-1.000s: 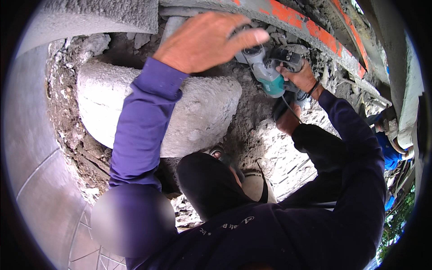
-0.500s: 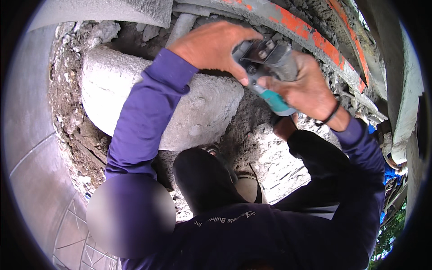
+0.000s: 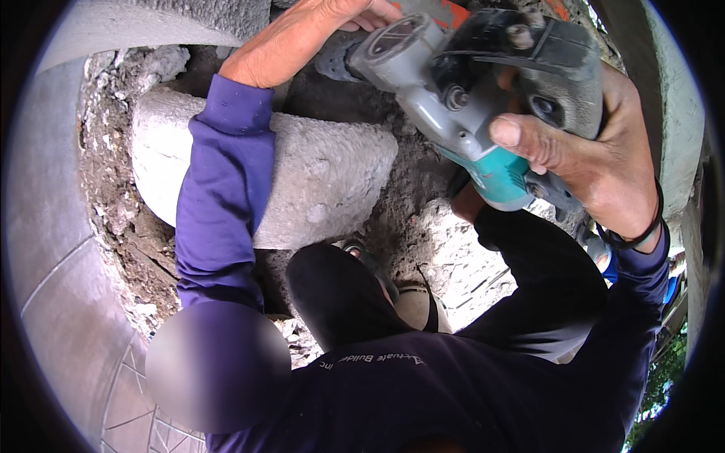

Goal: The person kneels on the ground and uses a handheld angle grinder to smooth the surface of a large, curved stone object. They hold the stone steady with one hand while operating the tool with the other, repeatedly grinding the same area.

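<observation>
My right hand (image 3: 604,166) is closed around a teal and grey power tool (image 3: 461,113), which looks like a rotary hammer. The thumb lies across its near side, and most of the other fingers are hidden behind it. The tool's grey front end points left. My left hand (image 3: 343,11) is at the top edge beside that end, partly cut off. Its visible fingers are stretched out, with no grip on the tool showing. Below my left forearm lies a big pale rounded block (image 3: 325,181) that looks like concrete, on broken ground.
A concrete slab edge (image 3: 166,23) juts in at the upper left. Grey tiled floor (image 3: 53,189) runs down the left side, bordered by rubble (image 3: 113,181). My bent knee (image 3: 332,294) is close to the block. Concrete walls (image 3: 680,113) rise on the right.
The power tool has come up closer to me and to the right in my right hand. My left hand has left the tool's body and moved up and left.
</observation>
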Available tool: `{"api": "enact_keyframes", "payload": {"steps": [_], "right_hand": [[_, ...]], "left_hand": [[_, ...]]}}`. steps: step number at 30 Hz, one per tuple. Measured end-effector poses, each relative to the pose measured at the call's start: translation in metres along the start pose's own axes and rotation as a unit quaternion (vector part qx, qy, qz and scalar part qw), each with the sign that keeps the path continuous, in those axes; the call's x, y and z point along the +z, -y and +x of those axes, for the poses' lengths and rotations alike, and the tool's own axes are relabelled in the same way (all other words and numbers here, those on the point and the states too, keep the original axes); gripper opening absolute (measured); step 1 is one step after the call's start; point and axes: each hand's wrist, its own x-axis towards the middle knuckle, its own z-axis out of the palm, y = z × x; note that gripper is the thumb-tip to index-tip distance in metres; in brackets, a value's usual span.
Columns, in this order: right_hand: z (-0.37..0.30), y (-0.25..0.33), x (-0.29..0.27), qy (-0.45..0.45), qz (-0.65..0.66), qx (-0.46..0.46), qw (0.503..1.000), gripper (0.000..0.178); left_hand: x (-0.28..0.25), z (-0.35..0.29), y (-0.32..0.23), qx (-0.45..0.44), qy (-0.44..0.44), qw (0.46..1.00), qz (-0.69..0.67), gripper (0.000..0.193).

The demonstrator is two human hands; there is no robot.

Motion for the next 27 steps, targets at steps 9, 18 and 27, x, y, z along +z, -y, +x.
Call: {"api": "enact_keyframes", "payload": {"steps": [9, 18, 27], "right_hand": [[0.018, -0.162, 0.059, 0.049, 0.017, 0.087, 0.995, 0.038], [0.024, -0.163, 0.077, 0.034, -0.1, 0.085, 0.991, 0.048], [0.038, -0.174, 0.08, -0.02, -0.081, 0.116, 0.99, 0.063]], "left_hand": [[0.0, 0.008, -0.014, -0.13, 0.007, 0.98, 0.153, 0.09], [0.002, 0.014, -0.01, -0.163, 0.042, 0.96, 0.223, 0.099], [0.01, 0.018, -0.009, -0.136, 0.009, 0.97, 0.203, 0.094]]}}
